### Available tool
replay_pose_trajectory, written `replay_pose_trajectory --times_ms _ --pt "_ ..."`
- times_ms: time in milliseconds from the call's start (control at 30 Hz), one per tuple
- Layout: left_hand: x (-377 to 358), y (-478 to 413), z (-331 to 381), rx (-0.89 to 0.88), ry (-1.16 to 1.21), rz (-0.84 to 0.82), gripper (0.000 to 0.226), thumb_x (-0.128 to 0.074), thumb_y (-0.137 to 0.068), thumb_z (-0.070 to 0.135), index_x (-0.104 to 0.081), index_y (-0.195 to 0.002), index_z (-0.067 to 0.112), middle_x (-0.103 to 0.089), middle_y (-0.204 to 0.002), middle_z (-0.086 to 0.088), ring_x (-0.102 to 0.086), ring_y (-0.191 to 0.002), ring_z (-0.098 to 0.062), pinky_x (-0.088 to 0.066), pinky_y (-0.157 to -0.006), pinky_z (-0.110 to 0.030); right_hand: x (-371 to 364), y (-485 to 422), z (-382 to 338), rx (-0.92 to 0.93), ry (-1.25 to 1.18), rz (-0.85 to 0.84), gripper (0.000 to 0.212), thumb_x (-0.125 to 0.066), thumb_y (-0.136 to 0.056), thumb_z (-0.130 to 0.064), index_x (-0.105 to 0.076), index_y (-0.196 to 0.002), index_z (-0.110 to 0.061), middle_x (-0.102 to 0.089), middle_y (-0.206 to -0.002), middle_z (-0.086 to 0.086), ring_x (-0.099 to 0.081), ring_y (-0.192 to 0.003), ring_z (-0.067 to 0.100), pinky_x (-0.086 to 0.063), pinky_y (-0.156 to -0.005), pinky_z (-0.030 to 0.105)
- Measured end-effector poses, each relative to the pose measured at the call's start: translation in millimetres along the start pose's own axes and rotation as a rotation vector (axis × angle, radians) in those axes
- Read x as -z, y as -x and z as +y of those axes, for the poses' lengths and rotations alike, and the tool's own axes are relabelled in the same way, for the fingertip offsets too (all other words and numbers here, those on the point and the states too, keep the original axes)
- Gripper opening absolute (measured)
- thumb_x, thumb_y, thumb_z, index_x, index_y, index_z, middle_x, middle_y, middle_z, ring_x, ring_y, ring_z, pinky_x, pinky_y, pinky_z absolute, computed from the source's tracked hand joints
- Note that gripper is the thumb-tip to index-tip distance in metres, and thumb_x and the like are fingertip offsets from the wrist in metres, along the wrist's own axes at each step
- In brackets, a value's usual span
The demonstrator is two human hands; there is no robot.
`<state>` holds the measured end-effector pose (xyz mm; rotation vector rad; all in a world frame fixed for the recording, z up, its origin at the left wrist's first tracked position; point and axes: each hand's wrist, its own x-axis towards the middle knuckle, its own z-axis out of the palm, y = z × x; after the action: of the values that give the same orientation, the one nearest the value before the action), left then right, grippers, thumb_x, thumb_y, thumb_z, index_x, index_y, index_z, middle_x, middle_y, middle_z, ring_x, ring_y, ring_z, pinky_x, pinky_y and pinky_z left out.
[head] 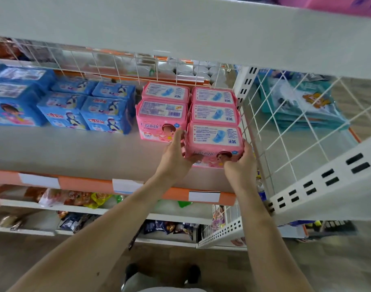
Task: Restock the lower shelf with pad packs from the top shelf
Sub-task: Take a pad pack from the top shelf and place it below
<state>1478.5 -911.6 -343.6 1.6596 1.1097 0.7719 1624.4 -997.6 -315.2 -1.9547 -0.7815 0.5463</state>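
A pink pad pack (215, 142) sits at the front of the right-hand pink column on the lower shelf (75, 148). My left hand (176, 154) grips its left side and my right hand (241, 165) grips its right front corner, thumbs on its front face. Behind it stand two more pink packs (214, 111), and a second pink column (162, 114) is to the left. The top shelf (201, 28) runs overhead, with pink packaging (344, 5) just showing at the upper right corner.
Blue pad packs (85, 106) fill the shelf's left part. A white wire divider (252, 131) stands just right of the held pack, with teal packs (300, 106) beyond it. An orange price rail (91, 184) edges the shelf. Snack bags (75, 199) lie on the shelves below.
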Motion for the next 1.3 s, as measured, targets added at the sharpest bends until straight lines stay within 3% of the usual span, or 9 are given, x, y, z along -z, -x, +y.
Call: replay_pose_trajectory --times_ms 167,300,433,567,767,1000,1067,1167,1300 --pt "0 3 1 -0.062 -0.132 0.011 0.089 -0.084 -0.078 0.023 -0.028 -0.147 0.017 -0.056 -0.134 0.002 -0.055 -0.126 -0.023 -0.050 -0.102 -0.054 0 -1 3 0.020 -0.007 0.010 0.060 -0.069 -0.083 0.001 -0.047 -0.136 -0.018 -0.062 -0.123 -0.004 -0.056 -0.106 0.008 -0.044 -0.070 0.013" --pt "0 12 0 -0.123 -0.198 0.068 0.096 -0.083 -0.079 0.033 -0.023 -0.150 0.014 -0.049 -0.146 -0.007 -0.047 -0.133 -0.027 -0.045 -0.106 -0.057 0 8 5 0.078 0.007 0.066 0.073 -0.081 -0.079 -0.014 -0.042 -0.141 -0.018 -0.060 -0.127 -0.004 -0.055 -0.116 0.013 -0.049 -0.093 0.028" --pt "-2 6 -1 -0.174 -0.207 0.091 0.089 -0.082 -0.079 0.034 -0.029 -0.149 0.020 -0.055 -0.140 -0.005 -0.054 -0.127 -0.026 -0.052 -0.097 -0.055 -2 10 3 0.102 0.001 0.055 0.066 -0.081 -0.079 -0.012 -0.046 -0.135 -0.017 -0.057 -0.113 -0.009 -0.052 -0.100 0.008 -0.035 -0.072 -0.001" --pt "-3 -2 -1 -0.187 -0.243 0.099 0.079 -0.084 -0.077 0.029 -0.038 -0.140 0.016 -0.058 -0.133 -0.006 -0.058 -0.121 -0.027 -0.056 -0.091 -0.053 -8 3 3 0.129 0.022 0.102 0.061 -0.084 -0.076 -0.013 -0.051 -0.127 -0.017 -0.064 -0.114 -0.004 -0.061 -0.101 0.015 -0.045 -0.078 0.021" --pt "-3 -6 4 -0.160 -0.238 0.088 0.073 -0.085 -0.077 0.023 -0.043 -0.134 0.013 -0.052 -0.134 -0.008 -0.055 -0.121 -0.027 -0.054 -0.094 -0.051 -10 -5 3 0.119 0.081 0.133 0.059 -0.082 -0.075 -0.007 -0.054 -0.127 -0.016 -0.063 -0.117 -0.003 -0.061 -0.106 0.016 -0.052 -0.082 0.029" --pt "9 2 9 -0.173 -0.324 0.025 0.072 -0.081 -0.081 0.032 -0.036 -0.136 0.016 -0.050 -0.137 -0.007 -0.053 -0.123 -0.027 -0.053 -0.093 -0.052 -9 -2 4 0.123 0.153 0.104 0.067 -0.083 -0.075 -0.019 -0.044 -0.128 -0.024 -0.062 -0.121 -0.002 -0.061 -0.111 0.022 -0.056 -0.089 0.048" --pt "18 8 10 -0.189 -0.361 0.031 0.073 -0.075 -0.086 0.039 -0.033 -0.142 0.018 -0.041 -0.145 -0.005 -0.044 -0.132 -0.027 -0.048 -0.098 -0.050 -10 5 1 0.135 0.184 0.103 0.076 -0.081 -0.077 -0.025 -0.035 -0.136 -0.028 -0.056 -0.131 0.000 -0.057 -0.120 0.025 -0.051 -0.097 0.054" --pt "37 19 9 -0.237 -0.454 0.049 0.079 -0.064 -0.088 0.055 -0.024 -0.149 0.026 -0.028 -0.154 -0.001 -0.029 -0.141 -0.023 -0.044 -0.103 -0.046 -11 22 -10 0.211 0.276 0.092 0.083 -0.068 -0.089 -0.043 -0.017 -0.153 -0.028 -0.031 -0.158 0.004 -0.025 -0.148 0.027 -0.024 -0.119 0.056" --pt "67 32 4 -0.336 -0.561 0.042 0.079 -0.055 -0.086 0.065 -0.023 -0.149 0.031 -0.025 -0.156 0.001 -0.029 -0.141 -0.025 -0.046 -0.105 -0.050 -21 43 -29 0.358 0.415 0.064 0.082 -0.055 -0.093 -0.056 -0.016 -0.157 -0.024 -0.013 -0.165 0.002 -0.005 -0.153 0.025 -0.012 -0.122 0.055"
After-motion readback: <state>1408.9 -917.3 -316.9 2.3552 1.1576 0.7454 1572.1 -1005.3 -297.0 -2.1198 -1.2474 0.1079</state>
